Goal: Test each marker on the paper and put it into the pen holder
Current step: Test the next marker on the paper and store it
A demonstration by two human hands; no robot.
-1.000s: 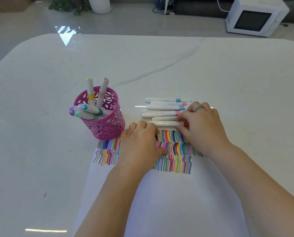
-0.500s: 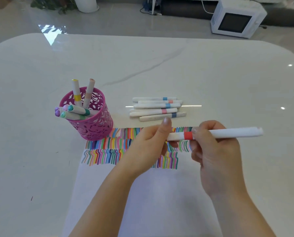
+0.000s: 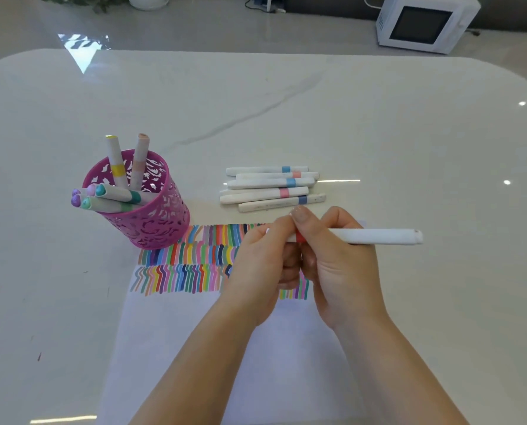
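Both hands gripped the red-banded marker [image 3: 372,236] above the striped paper [image 3: 194,348]: left hand [image 3: 263,265] on its cap end, right hand [image 3: 338,265] around the barrel.

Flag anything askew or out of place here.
Mostly tidy. In the pink pen holder, a bunch of markers tips far over the left rim, nearly flat, while two stand near upright. A microwave sits on the floor.

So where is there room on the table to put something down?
Bare table lies beyond the loose markers, right of the paper, and left of it, nearer than the pink pen holder. Crowded: between holder and markers, and over the coloured lines, where the left hand and right hand grip the red-banded marker.
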